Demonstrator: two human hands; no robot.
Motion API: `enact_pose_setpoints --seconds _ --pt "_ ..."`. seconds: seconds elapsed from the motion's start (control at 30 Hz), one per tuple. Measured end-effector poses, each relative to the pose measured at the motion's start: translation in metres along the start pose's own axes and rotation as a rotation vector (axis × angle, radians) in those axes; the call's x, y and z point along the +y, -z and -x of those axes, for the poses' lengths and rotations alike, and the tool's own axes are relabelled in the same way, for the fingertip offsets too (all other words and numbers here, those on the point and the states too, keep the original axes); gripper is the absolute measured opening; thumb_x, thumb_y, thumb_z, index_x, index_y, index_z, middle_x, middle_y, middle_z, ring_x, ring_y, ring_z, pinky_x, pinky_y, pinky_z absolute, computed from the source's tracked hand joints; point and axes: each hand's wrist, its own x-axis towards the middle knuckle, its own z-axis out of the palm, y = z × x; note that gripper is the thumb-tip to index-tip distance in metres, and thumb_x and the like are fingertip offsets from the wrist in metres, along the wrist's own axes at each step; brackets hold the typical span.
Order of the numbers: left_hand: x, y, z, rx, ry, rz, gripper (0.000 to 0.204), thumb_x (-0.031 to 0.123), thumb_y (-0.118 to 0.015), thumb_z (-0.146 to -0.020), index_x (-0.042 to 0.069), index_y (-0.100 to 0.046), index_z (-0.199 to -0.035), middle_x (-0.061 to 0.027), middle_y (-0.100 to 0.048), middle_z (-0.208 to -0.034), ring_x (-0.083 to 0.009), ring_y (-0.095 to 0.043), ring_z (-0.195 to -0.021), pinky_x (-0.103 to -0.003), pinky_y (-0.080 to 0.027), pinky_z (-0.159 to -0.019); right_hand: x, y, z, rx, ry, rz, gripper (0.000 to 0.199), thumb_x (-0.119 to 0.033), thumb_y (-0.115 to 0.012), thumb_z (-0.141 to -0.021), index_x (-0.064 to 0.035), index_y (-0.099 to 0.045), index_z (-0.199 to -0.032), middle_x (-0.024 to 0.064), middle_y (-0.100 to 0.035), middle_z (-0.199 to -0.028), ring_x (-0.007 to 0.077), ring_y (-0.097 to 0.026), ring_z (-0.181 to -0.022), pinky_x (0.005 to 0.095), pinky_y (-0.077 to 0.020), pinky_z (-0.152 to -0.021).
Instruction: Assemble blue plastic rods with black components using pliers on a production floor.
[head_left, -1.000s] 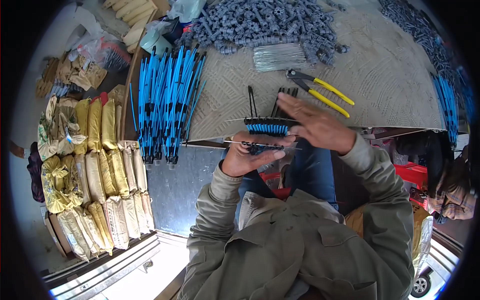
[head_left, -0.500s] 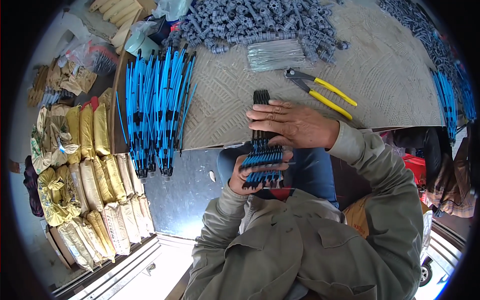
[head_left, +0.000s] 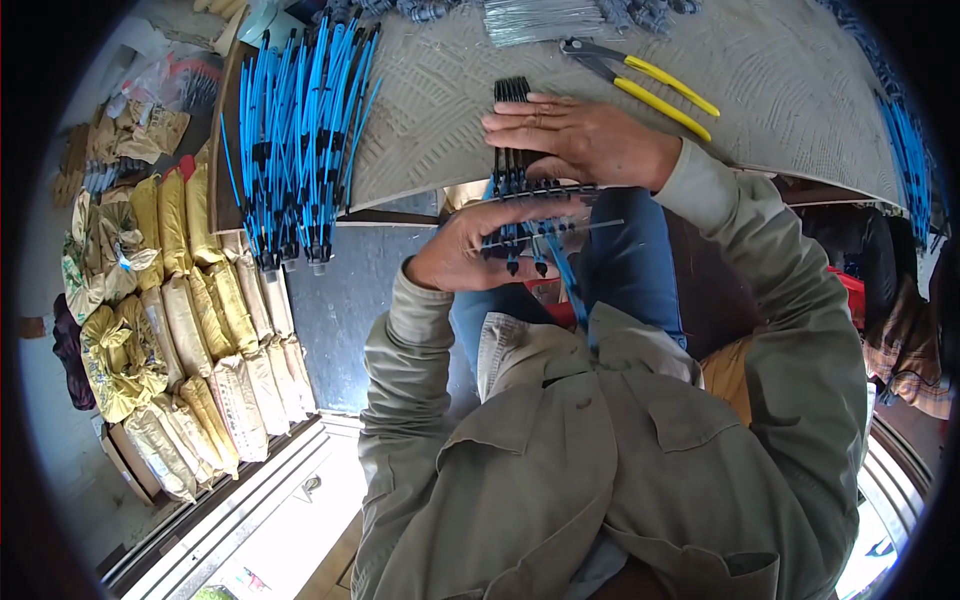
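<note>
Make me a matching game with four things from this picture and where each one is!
Things:
1. pliers
2. blue rods
3. yellow sacks
4. comb-like bundle

Places:
A. stacked on the floor at the far left
B. held between the left hand and the right hand
C. lying on the table beyond the right hand
D. piled on the left end of the table

Pairs: 1-C, 2-D, 3-A, 4-B
</note>
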Motion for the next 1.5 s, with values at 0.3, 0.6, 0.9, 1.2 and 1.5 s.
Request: enact_pose_setpoints --seconds 0.3,0.6,0.9,1.2,1.5 --pt "0.023 0.004 0.019 0.006 0.129 -0.131 0.073 0.009 -0.081 -0.06 0.001 -0.049 -0.125 -0.0129 -0.054 -0.124 -0.0226 -0.048 -0.118 -0.036 -0.034 -0.101 0.0 -0.009 0.003 0.008 -0.009 0.012 0.051 -0.042 -0.04 -0.091 -0.0118 -0.04 -0.132 0.0056 -0.036 -0.139 0.0201 -0.029 -0.132 0.0356 -0.0224 -0.11" --pt "0.02 0.014 0.079 0.214 0.164 -0.023 0.073 0.012 -0.08 -0.061 0.003 -0.048 -0.126 -0.0068 -0.051 -0.129 -0.0187 -0.045 -0.12 -0.034 -0.035 -0.101 -0.005 -0.002 -0.002 0.044 -0.091 -0.072 0.054 -0.043 -0.039 -0.091 -0.0119 -0.033 -0.135 0.0092 -0.042 -0.135 0.0254 -0.038 -0.126 0.0386 -0.0315 -0.104" --pt "0.008 0.033 0.04 0.201 -0.011 -0.827 0.09 0.027 -0.08 -0.054 0.006 -0.041 -0.132 -0.0103 -0.044 -0.134 -0.0256 -0.042 -0.124 -0.038 -0.03 -0.105 -0.002 0.014 -0.008 0.037 -0.203 -0.404 0.054 -0.034 -0.042 -0.093 -0.0125 -0.022 -0.139 0.0133 -0.054 -0.122 0.0313 -0.054 -0.108 0.04 -0.0428 -0.089" --pt "-0.011 0.043 -0.02 -0.212 -0.141 -1.102 0.111 0.03 -0.077 -0.043 0.012 -0.026 -0.14 -0.0046 -0.031 -0.143 -0.0204 -0.03 -0.131 -0.038 -0.023 -0.109 0.016 0.037 -0.025 -0.065 -0.249 -0.454 0.044 -0.021 -0.045 -0.092 -0.0108 -0.032 -0.133 0.0128 -0.061 -0.111 0.0305 -0.06 -0.097 0.0376 -0.0472 -0.08" --pt "-0.005 0.044 -0.023 -0.191 -0.157 -1.101 0.08 0.006 -0.056 -0.059 0.005 -0.034 -0.136 -0.0097 -0.032 -0.142 -0.0225 -0.029 -0.132 -0.039 -0.024 -0.109 0.114 0.067 -0.046 0.02 -0.426 0.347 0.016 -0.023 -0.057 -0.077 -0.0089 -0.06 -0.069 0.01 -0.06 -0.081 0.0321 -0.059 -0.077 0.0392 -0.0472 -0.067"
